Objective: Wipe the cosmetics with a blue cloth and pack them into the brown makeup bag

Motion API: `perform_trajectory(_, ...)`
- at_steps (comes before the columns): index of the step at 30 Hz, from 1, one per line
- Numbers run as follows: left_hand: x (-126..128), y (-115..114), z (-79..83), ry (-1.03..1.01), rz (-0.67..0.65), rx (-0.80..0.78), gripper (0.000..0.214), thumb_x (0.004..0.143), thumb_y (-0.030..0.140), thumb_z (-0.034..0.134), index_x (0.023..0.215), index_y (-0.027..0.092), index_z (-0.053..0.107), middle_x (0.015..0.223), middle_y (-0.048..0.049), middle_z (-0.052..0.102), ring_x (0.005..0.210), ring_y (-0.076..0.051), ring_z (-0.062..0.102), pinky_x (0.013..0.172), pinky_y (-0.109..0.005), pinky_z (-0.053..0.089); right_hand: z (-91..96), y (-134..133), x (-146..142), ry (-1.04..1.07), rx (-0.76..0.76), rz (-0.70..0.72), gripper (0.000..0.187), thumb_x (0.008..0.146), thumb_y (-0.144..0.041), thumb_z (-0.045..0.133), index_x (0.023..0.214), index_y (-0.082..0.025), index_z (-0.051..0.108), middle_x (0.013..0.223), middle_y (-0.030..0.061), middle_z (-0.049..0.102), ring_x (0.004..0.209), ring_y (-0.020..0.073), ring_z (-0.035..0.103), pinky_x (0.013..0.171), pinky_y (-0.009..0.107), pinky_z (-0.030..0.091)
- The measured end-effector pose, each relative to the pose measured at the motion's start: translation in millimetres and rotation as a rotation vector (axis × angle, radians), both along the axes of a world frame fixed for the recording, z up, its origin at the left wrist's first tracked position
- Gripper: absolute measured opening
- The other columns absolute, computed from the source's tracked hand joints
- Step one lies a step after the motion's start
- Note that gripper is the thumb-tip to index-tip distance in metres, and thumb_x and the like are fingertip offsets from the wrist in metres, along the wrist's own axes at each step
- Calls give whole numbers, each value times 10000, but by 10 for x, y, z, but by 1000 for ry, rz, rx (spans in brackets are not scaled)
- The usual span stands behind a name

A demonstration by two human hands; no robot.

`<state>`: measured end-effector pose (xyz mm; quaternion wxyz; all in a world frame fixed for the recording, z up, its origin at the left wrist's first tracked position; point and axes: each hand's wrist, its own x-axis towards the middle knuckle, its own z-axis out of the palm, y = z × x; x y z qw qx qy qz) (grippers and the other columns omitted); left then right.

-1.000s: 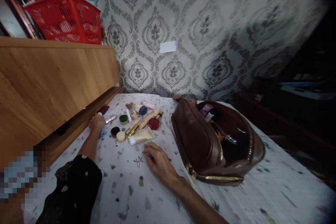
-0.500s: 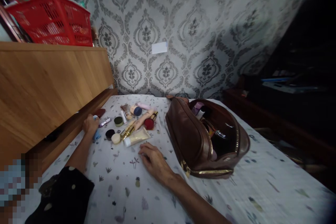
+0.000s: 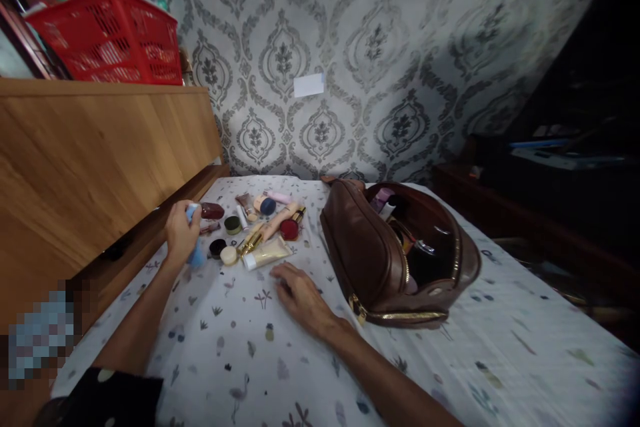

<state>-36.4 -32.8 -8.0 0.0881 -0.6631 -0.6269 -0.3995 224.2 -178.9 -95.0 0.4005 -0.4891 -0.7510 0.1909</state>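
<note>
At the left side of the spread-out cosmetics, my left hand (image 3: 183,230) is closed around a light blue item (image 3: 197,255); its ends show above and below the fingers, but its exact kind is unclear. My right hand (image 3: 300,297) rests on the patterned sheet, fingers loosely bent, holding nothing. Just beyond its fingertips lies a cream tube (image 3: 270,254) with a white cap. Around it are a small cream-coloured jar (image 3: 229,255), a black round lid or jar (image 3: 217,248), a green-topped jar (image 3: 233,225) and a red round container (image 3: 289,229). A dark red case (image 3: 213,211) lies beside my left hand.
An unzipped brown leather bag (image 3: 365,247) stands to the right with several items inside. A wooden cabinet (image 3: 110,140) borders the left side, topped by a red plastic basket (image 3: 105,33). Patterned wallpaper (image 3: 350,113) closes off the back.
My left hand has lifted the light blue item slightly and moved a little right and nearer. My right hand has stayed almost in place; the whole view has shifted slightly.
</note>
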Motion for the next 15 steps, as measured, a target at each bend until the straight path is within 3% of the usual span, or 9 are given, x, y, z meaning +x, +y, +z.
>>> perform_trajectory(4,302,-494,61,120,-177,121,267,952,448,424,963,206,536,936,-54,643,838,-216,618,750,-301,457,-38,7,-1,53,-97,-24,523,862,-161,531,1378,-195,453,1114,96,678,1011,232,640,925,404,507)
perform_trajectory(9,784,-1132,-123,391,-315,174,277,950,473,493,843,221,542,782,-48,641,698,-200,632,559,-287,389,12,-19,-7,156,-88,29,674,864,-185,548,1486,-196,291,1067,78,688,967,210,656,897,378,511)
perform_trajectory(12,986,-1425,-270,448,-472,248,312,973,464,469,781,227,536,669,-31,614,600,-174,609,500,-292,367,85,-52,14,164,-113,55,684,840,-185,566,1476,-204,315,964,39,708,853,199,673,821,343,526)
perform_trajectory(15,1064,-1590,-344,428,-636,236,361,1005,445,408,740,229,527,613,-11,602,537,-154,587,486,-292,372,128,-71,36,183,-58,121,580,814,-211,614,1377,-215,472,1119,73,707,999,226,669,911,356,511)
